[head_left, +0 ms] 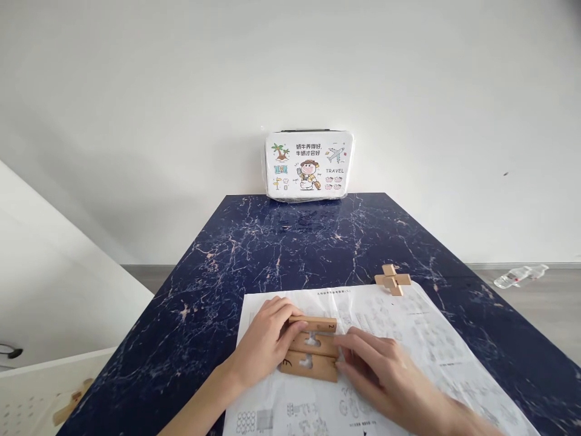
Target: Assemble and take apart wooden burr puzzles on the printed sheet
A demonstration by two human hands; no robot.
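Note:
Three flat wooden puzzle pieces lie side by side on a printed paper sheet (281,399). The far piece (320,324) carries a "2". The middle piece (324,344) and the near piece (313,367) have cut-out notches, and the near one bears a mark at its left end. My left hand (271,330) is closed on the left end of the far piece, thumb across it. At the right ends, my right hand (384,363) has its bent fingertips gripping the middle piece, close to the near piece. Parts of both hands' fingers are hidden.
An assembled wooden cross-shaped puzzle (393,280) sits at the sheet's far right corner. A white illustrated case (310,165) stands against the wall at the back of the dark blue marbled table (290,242). At lower left is a white basket (31,399); clear bottles (520,275) lie at right.

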